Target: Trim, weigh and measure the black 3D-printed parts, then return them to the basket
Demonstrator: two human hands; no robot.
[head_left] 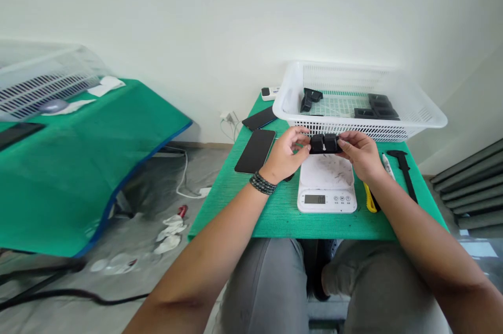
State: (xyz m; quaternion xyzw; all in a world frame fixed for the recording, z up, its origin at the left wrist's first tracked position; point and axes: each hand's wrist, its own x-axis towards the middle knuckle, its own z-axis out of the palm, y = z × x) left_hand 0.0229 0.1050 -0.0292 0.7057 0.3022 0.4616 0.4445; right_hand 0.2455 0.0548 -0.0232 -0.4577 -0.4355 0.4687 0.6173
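Between my two hands is a black plastic part (pixel 324 143) with two raised blocks, held above the back of a white digital scale (pixel 327 187). My left hand (pixel 290 151) pinches its left end, and my right hand (pixel 360 153) pinches its right end. Dark smudges mark the scale's plate, and its display appears to read zero. Behind the hands stands a white plastic basket (pixel 359 123) with several black parts inside, one group at the left (pixel 310 99) and another at the right (pixel 378 107).
Left of the scale lie a dark tablet (pixel 255 151) and a dark phone (pixel 260 118). A yellow utility knife (pixel 370 198), a white marker (pixel 387 166) and a black caliper (pixel 403 171) lie at right. Another green-covered table (pixel 129 155) stands at far left.
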